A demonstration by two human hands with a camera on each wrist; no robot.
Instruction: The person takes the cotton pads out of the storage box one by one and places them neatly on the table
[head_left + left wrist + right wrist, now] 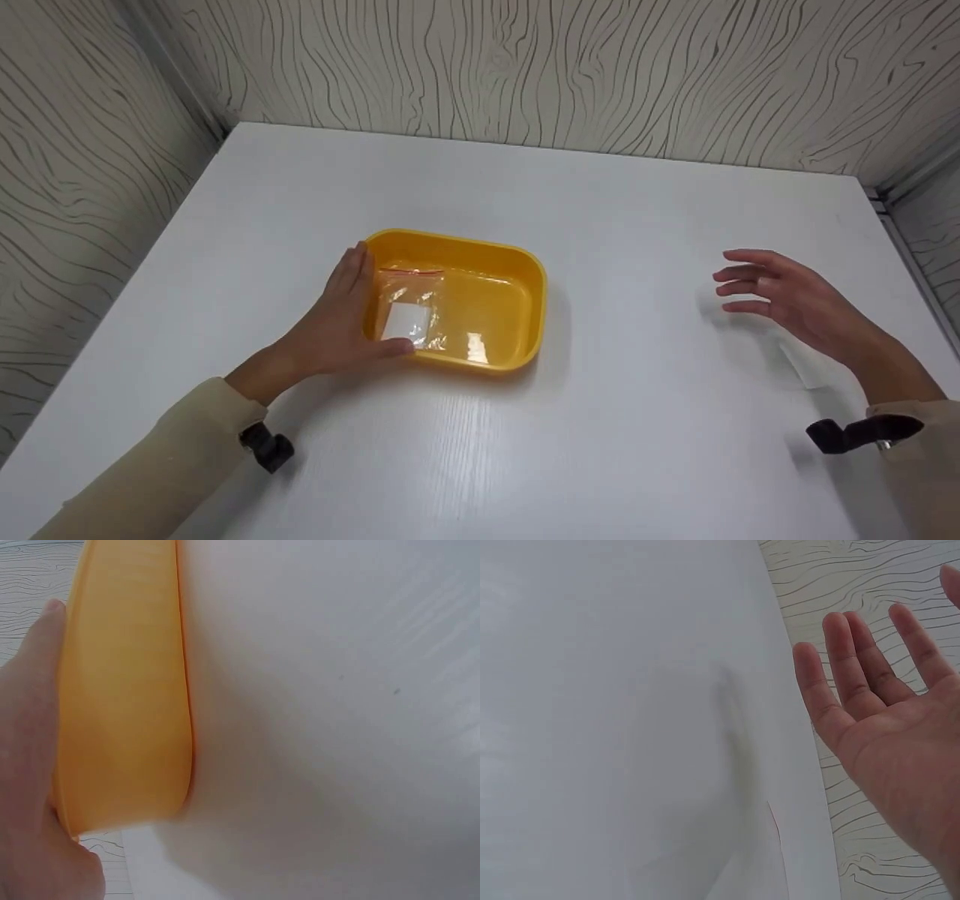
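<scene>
A yellow plastic tray [541,300] with rounded corners stands on the white table. My left hand [337,315] grips its left end, fingers along the left wall and thumb at the near rim. The tray's outer wall [124,690] fills the left part of the left wrist view. Inside the tray, at its left end, lies a clear zip bag [411,289] with a red seal line and a white piece in it. Over the table's right side, my right hand [799,300] is held with fingers spread and nothing in it.
Beneath my right wrist lies another clear bag [802,366], partly hidden by the arm; its red line [775,821] shows in the right wrist view. The white table [637,435] meets wood-patterned walls [525,67] at the back and sides.
</scene>
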